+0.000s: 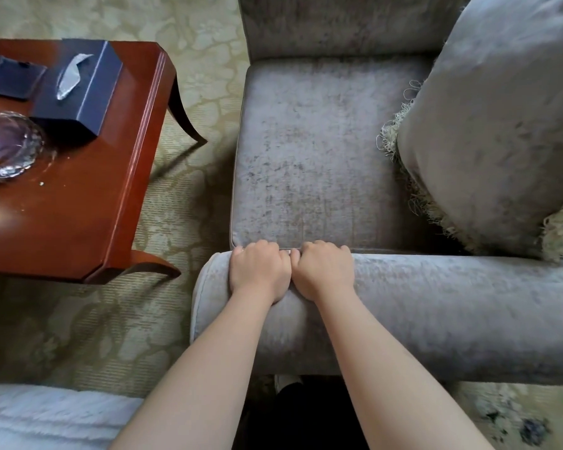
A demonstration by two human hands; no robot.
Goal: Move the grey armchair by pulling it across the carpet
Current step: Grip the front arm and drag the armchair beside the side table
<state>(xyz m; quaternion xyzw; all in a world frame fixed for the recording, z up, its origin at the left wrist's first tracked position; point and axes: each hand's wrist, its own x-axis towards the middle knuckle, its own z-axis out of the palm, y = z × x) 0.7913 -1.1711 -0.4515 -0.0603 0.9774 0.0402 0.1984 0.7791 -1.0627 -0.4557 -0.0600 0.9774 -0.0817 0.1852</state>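
Observation:
The grey armchair (pixel 322 151) fills the middle and right of the head view, seen from above over its near armrest (pixel 452 306). My left hand (pixel 259 271) and my right hand (pixel 324 271) sit side by side on the front end of that armrest. Both hands grip it, with the fingers curled over its inner edge toward the seat cushion. A grey fringed pillow (pixel 494 125) leans against the chair's back at the right.
A red-brown wooden side table (pixel 88 196) stands left of the chair on the patterned green carpet (pixel 189 196), carrying a dark blue tissue box (pixel 78 89) and a glass bowl (pixel 7 147). A white fabric edge (pixel 46 417) lies at the bottom left.

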